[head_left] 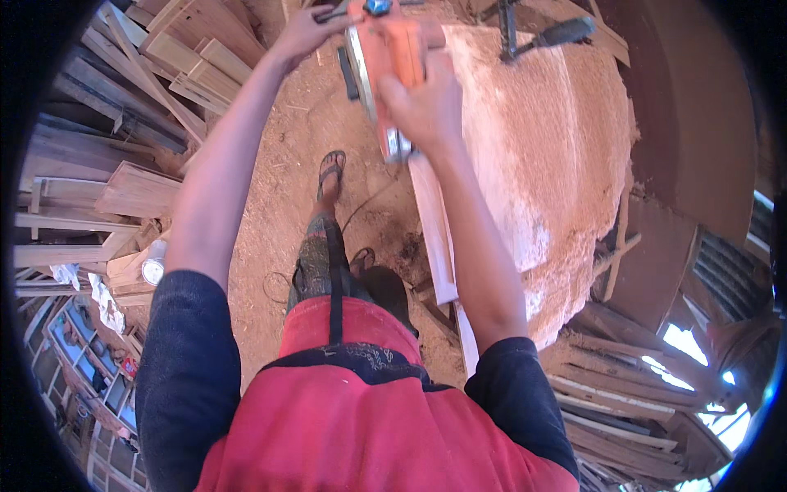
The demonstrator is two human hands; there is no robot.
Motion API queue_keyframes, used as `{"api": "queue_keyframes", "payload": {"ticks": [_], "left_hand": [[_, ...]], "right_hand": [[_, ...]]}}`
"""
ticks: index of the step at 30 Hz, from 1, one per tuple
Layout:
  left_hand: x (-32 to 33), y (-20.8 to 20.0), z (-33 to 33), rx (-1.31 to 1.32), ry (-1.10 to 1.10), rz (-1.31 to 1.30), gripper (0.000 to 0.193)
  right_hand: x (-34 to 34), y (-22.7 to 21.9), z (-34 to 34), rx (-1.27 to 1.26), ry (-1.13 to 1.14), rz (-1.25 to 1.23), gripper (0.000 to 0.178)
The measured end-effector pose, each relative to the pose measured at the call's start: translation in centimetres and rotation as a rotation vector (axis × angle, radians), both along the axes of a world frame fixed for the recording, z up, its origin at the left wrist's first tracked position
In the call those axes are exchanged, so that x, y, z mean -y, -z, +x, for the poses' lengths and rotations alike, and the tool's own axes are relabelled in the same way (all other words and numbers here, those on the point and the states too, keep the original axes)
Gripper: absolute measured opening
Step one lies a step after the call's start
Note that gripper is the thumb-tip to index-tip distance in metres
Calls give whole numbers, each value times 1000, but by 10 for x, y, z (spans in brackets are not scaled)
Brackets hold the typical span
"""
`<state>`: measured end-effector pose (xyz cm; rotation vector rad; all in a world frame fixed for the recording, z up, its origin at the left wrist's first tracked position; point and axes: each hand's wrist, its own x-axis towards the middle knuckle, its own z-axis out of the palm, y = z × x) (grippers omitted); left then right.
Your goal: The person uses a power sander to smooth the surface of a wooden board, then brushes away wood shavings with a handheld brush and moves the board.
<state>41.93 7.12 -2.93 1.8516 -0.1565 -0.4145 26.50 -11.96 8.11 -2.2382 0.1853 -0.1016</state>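
An orange electric planer (403, 51) with a silver base and a blue knob rests at the near-left edge of the sawdust-covered workbench, at the top of the view. My right hand (428, 102) is closed around its rear body. My left hand (307, 37) grips a dark bar at the planer's far-left side; some of its fingertips are hard to make out. Beneath the planer, a pale wooden board (434, 230) runs along the bench edge towards me. Most of the board's far end is hidden by the tool and my hand.
Sawdust and shavings thickly cover the workbench (541, 148). A clamp with a black handle (566, 33) stands at its far side. Stacked planks (139, 189) fill the left; more lumber (623, 402) lies lower right. A white container (153, 266) sits by the left planks.
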Motion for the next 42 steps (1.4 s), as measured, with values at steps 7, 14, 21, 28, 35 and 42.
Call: {"api": "queue_keyframes", "payload": {"ticks": [7,14,21,28,35,42], "left_hand": [[62,-20,-347,100,-75,193,88],[69,-30,-429,-88,-28,50,100],[39,-7,-226,10,-61,21,93],[-10,4,19,153,-54,151,85],[10,-15,-46,42,79,42,85],[64,-19,-375,54,-24,128,97]], "right_hand": [[62,-6,-352,-183,-70,-258,41],[57,-32,-427,-303,160,27,26],[40,3,-237,-281,22,-36,35],[-11,7,17,174,-2,-23,28],[8,9,-43,53,47,-21,30],[59,-9,-385,-249,30,-143,60]]}}
